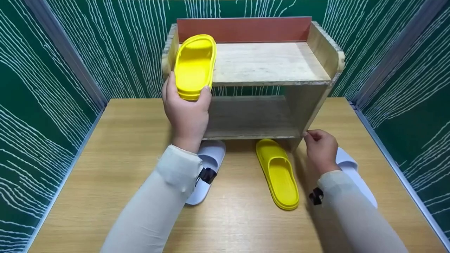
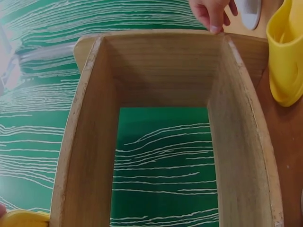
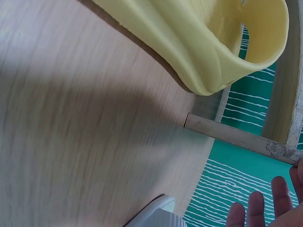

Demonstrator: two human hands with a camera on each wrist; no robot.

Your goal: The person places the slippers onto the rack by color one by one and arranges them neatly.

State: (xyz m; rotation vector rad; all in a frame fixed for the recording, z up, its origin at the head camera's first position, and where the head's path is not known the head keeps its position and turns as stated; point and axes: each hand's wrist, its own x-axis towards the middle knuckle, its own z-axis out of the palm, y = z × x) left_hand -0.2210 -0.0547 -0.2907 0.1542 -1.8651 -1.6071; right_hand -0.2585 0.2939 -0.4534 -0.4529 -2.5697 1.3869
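My left hand (image 1: 188, 117) grips a yellow slipper (image 1: 194, 66) by its heel end, thumb on one side and fingers on the other. That slipper is at the left end of the wooden shoe rack's (image 1: 270, 65) top shelf, toe pointing to the back; whether it touches the board I cannot tell. At the rack's right side, my right hand (image 1: 321, 149) pinches the front edge of the side panel (image 3: 236, 137) low down between thumb and forefinger, the other fingers loose. The other yellow slipper (image 1: 279, 174) lies on the table before the rack.
A white slipper (image 1: 211, 154) lies under my left forearm, partly hidden. Another white slipper (image 1: 355, 175) lies right of my right hand, partly covered by the sleeve. Green walls (image 1: 415, 70) with white drip lines enclose the wooden table (image 1: 228, 228) on three sides.
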